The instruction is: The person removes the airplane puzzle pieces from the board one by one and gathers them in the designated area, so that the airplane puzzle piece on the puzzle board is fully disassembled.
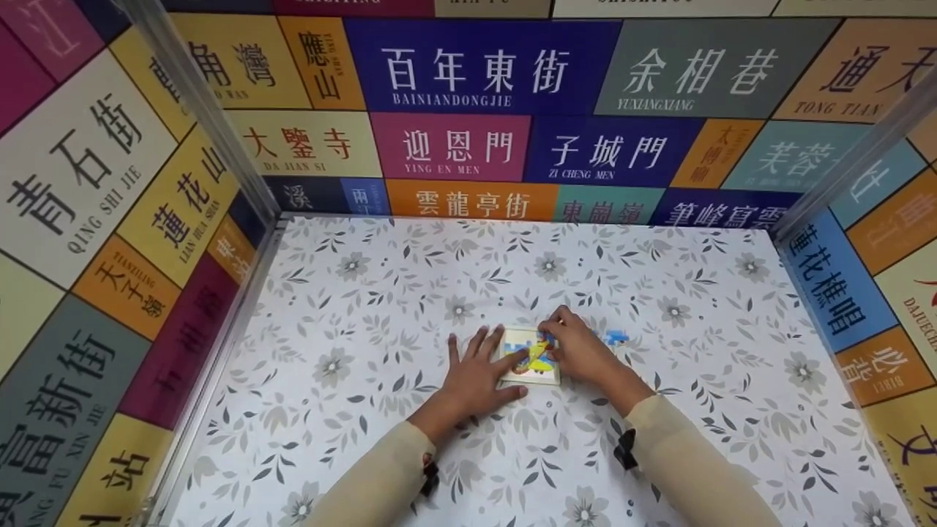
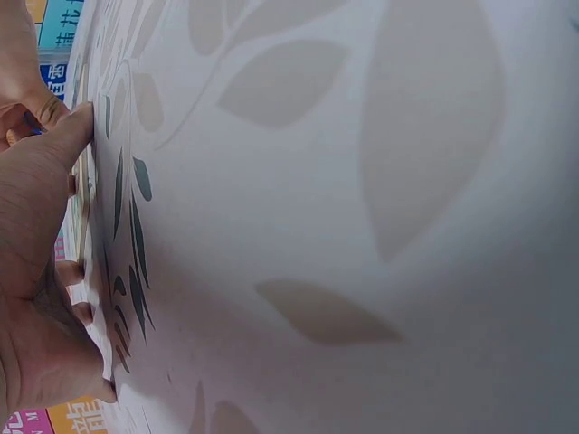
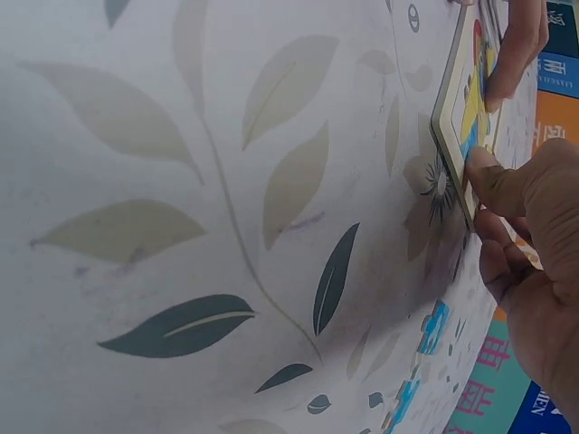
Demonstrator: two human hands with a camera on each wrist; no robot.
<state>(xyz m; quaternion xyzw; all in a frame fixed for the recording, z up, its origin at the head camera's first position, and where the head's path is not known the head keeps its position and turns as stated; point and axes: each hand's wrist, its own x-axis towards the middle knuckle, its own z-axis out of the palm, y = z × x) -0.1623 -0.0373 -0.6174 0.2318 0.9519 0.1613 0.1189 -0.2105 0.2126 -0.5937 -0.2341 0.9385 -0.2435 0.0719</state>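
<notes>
A small jigsaw puzzle in a pale wooden frame (image 1: 542, 379) lies on the patterned tabletop, its picture yellow, blue and red. My left hand (image 1: 472, 380) spreads over its left side, with fingers extended and the index finger touching the picture. At the upper right corner, my right hand (image 1: 582, 351) has curled fingers and pinches what looks like a blue puzzle piece (image 1: 543, 338), mostly hidden by the fingertips. In the right wrist view the thumb of the right hand (image 3: 543, 235) meets the edge of the frame (image 3: 445, 117).
Loose blue puzzle pieces (image 1: 615, 337) lie on the table just right of the right hand; two patches of blue pieces (image 3: 434, 327) show in the right wrist view. Colourful panels with lettering (image 1: 476, 66) wall the table at the back and both sides.
</notes>
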